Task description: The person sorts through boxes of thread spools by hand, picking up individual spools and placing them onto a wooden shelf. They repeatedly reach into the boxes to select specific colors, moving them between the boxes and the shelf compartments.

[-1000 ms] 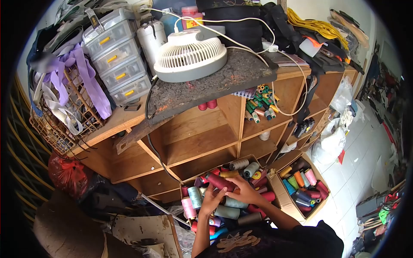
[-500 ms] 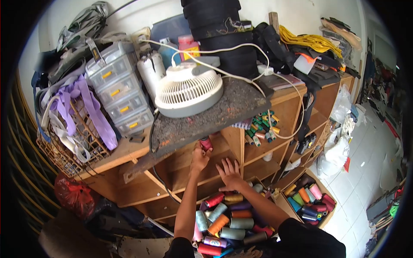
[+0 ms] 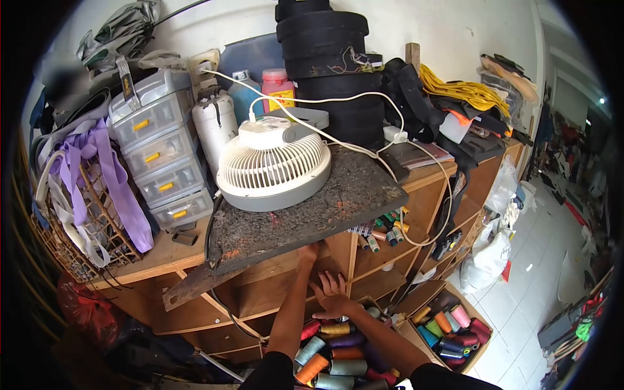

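Note:
My left hand (image 3: 307,252) reaches into a compartment of the wooden shelf (image 3: 263,276). Its fingers are out of sight beneath the dark worn board (image 3: 312,188), so what they hold is hidden. Lower and to the right, my right hand (image 3: 331,296) has its fingers spread, empty, by the front of the shelf. Under my arms lies a pile of thread spools in several colours, among them an orange spool (image 3: 312,368) and a grey-green spool (image 3: 348,367). More small spools (image 3: 383,234) lie in the shelf compartment to the right.
A white fan (image 3: 273,166) rests on the board, its cable looping over the right compartments. Clear drawers (image 3: 166,162) and a wire basket (image 3: 97,214) stand at left. An open cardboard box (image 3: 478,365) of spools sits on the right. White bags (image 3: 484,260) lie beyond.
My left hand, which held a dark red spool before, has gone deeper under the board, and the spool is no longer visible. The view has shifted; my right hand stays spread.

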Available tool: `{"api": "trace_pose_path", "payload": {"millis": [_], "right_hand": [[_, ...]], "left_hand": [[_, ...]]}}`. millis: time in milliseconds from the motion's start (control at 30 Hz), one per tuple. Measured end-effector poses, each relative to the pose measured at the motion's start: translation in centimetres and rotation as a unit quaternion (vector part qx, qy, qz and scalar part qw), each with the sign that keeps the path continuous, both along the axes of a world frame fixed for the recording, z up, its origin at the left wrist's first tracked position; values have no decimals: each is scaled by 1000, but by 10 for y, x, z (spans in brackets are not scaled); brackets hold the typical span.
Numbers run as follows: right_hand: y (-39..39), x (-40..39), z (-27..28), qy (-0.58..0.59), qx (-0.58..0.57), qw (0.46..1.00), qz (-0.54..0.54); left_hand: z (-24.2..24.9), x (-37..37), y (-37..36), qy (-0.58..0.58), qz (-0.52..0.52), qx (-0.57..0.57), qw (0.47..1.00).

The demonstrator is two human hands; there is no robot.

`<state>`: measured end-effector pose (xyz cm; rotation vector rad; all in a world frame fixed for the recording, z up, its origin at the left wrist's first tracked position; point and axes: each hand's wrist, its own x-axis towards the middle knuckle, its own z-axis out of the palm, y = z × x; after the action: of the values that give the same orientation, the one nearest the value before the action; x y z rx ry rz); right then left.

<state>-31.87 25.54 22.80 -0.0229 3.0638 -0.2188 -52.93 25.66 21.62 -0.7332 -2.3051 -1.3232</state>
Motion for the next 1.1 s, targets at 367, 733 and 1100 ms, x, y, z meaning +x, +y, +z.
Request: {"api": "trace_pose_path", "payload": {"millis": [367,733,1100], "right_hand": [[3,-2,-15,23,14,1000,11],[-1,1,2,-7,2,1000,0],[0,-2,-2,-6,-13,1000,4]], "left_hand": [[-11,6,2,31,44,50,997],[-11,2,4,27,51,21,998],[3,11,-13,-2,-28,75,997]]}}
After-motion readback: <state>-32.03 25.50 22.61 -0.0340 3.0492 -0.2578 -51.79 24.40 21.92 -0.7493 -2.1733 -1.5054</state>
